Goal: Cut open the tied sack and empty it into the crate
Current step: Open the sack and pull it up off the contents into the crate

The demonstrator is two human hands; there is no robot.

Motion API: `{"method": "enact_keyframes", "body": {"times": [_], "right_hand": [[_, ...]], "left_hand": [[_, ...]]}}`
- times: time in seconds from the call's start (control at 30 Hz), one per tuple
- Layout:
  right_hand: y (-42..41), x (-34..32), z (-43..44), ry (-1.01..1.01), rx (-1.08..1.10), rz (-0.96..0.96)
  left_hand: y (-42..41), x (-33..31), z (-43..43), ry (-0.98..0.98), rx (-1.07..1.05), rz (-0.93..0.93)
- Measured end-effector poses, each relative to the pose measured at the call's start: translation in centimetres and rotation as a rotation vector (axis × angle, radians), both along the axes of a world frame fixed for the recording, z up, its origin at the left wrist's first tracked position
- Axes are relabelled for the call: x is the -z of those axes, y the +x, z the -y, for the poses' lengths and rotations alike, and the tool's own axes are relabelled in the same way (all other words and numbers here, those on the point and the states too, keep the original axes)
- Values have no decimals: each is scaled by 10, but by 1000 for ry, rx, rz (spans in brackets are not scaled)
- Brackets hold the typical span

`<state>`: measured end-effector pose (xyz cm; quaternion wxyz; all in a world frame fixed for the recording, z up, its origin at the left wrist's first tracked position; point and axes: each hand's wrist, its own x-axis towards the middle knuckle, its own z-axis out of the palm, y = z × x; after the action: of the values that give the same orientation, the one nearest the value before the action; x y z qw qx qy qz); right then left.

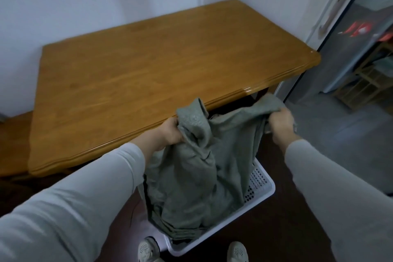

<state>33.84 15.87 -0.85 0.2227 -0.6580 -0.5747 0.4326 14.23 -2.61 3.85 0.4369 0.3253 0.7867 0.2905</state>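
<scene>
A grey-green cloth sack (191, 176) hangs upright over a white perforated crate (261, 187) on the dark floor in front of me. The sack's lower end reaches down inside the crate. My left hand (170, 132) grips one upper corner of the sack at the table's edge. My right hand (280, 123) grips the other upper corner, held a little higher and to the right. The cloth sags between the two hands. What lies inside the crate under the sack is hidden.
A wooden table (138, 74) stands against the white wall, its near edge just behind the sack. A doorway (350, 66) with wooden racks opens on the right. My shoes (148, 249) stand at the crate's near side.
</scene>
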Motion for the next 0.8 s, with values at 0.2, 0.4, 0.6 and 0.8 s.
{"method": "enact_keyframes", "body": {"times": [0.2,0.4,0.6,0.8], "right_hand": [[21,-40,1,123,166,-67],[40,-64,-13,187,272,-158],[66,-79,-19,261,333,-231],[92,-51,-8,98,230,-163]], "left_hand": [[15,-7,-20,92,-96,35],[41,-34,-51,283,-195,175],[64,-54,-76,361,-227,247],[82,-37,-83,316,-203,328]]}}
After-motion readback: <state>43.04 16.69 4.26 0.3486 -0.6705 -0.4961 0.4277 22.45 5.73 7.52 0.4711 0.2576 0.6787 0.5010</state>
